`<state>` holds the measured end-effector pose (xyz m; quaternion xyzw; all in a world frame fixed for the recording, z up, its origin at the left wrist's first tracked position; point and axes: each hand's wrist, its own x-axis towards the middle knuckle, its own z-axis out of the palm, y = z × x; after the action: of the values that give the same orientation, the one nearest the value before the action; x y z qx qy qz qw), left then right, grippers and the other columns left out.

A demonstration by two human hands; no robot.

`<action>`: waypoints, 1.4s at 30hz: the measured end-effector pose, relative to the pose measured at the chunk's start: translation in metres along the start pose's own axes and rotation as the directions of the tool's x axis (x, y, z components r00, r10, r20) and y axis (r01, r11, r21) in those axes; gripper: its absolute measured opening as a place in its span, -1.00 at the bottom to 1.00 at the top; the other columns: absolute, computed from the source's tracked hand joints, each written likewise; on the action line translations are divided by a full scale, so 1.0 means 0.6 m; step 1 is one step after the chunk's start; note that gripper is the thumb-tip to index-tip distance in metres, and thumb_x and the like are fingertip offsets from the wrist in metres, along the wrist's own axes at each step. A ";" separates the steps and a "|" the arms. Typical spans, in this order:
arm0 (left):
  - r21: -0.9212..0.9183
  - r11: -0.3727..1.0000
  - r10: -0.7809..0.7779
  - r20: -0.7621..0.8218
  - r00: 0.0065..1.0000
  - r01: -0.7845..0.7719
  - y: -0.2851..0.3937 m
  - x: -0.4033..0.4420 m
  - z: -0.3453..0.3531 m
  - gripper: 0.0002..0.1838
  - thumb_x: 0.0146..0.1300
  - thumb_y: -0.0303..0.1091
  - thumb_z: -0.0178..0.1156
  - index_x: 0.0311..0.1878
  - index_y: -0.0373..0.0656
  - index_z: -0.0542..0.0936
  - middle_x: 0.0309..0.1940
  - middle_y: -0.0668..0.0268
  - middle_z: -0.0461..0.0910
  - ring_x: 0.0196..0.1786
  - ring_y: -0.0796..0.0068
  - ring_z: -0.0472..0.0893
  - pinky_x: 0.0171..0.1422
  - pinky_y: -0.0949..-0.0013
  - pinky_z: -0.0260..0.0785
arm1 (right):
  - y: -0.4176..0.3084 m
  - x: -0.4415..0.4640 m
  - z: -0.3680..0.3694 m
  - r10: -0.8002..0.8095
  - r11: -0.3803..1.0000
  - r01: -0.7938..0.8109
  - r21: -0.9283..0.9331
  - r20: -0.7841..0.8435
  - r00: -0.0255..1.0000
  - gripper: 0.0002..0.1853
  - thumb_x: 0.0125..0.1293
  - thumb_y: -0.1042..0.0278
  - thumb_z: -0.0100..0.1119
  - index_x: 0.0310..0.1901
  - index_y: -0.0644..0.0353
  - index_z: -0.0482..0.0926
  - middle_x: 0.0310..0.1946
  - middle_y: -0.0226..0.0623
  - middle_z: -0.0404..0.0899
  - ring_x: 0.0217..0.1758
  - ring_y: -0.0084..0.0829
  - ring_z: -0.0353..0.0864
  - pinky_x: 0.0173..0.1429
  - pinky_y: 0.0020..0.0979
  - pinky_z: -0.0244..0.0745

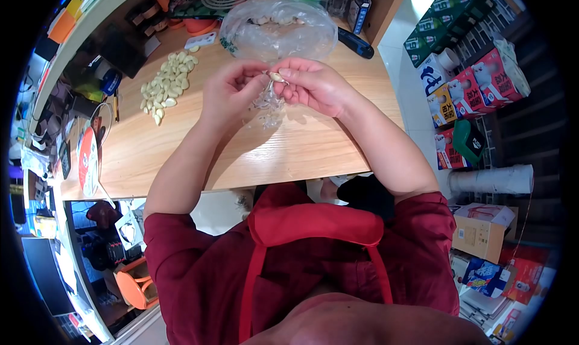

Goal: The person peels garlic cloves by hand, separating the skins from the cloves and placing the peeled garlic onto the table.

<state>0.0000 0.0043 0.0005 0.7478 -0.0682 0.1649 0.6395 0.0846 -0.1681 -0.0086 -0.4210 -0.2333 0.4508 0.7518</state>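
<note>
Both my hands meet over the wooden table, just in front of the clear plastic bag. My right hand (pixel 310 87) pinches a garlic clove (pixel 277 77) between thumb and fingers. My left hand (pixel 240 87) has its thumb and fingers pressed together at the clove's left side, touching it or its skin. Below the hands lies a small heap of papery garlic skins (pixel 267 101). A pile of peeled garlic cloves (pixel 169 82) sits on the table to the left. The plastic bag (pixel 283 40) holds pale pieces that look like garlic.
On the wooden table (pixel 301 155), a dark blue tool (pixel 355 43) lies right of the bag, and a white object (pixel 200 40) lies behind the peeled pile. Jars and cables crowd the left edge. A small box (pixel 359 11) stands at the back right.
</note>
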 end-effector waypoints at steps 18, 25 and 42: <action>0.124 0.992 -0.029 -0.039 0.999 0.034 -0.013 -0.001 -0.001 -0.86 0.11 -0.52 0.13 -0.25 -0.32 0.57 -0.48 0.32 0.60 -0.44 0.69 0.57 -0.37 0.62 0.41 | 0.013 0.004 0.008 -0.079 0.982 0.069 -0.174 -0.051 0.996 -0.80 0.27 0.37 0.06 -0.12 0.26 0.39 -0.35 -0.31 0.53 -0.36 -0.59 0.47 -0.27 -0.58 0.41; 0.195 0.981 0.009 -0.056 0.998 0.002 -0.015 0.002 0.001 -0.88 0.13 -0.49 0.14 -0.28 -0.32 0.56 -0.54 0.30 0.59 -0.50 0.67 0.57 -0.43 0.61 0.42 | 0.010 0.004 0.006 -0.070 0.983 0.063 -0.170 -0.035 0.997 -0.81 0.28 0.37 0.04 -0.13 0.27 0.39 -0.35 -0.29 0.52 -0.36 -0.58 0.47 -0.26 -0.57 0.42; 0.438 0.898 0.032 -0.012 0.999 -0.024 -0.002 0.001 0.003 -0.96 0.15 -0.52 0.10 -0.33 -0.28 0.49 -0.51 0.43 0.48 -0.48 0.74 0.43 -0.41 0.65 0.29 | 0.016 0.006 0.014 -0.239 0.756 0.152 -0.636 -0.053 0.970 -0.76 0.19 0.43 0.16 -0.13 0.28 0.41 -0.42 -0.38 0.52 -0.41 -0.65 0.48 -0.38 -0.62 0.42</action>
<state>0.0011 0.0028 -0.0008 0.8698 -0.0342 0.1922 0.4532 0.0754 -0.1593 -0.0120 -0.6492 -0.3629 0.2376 0.6249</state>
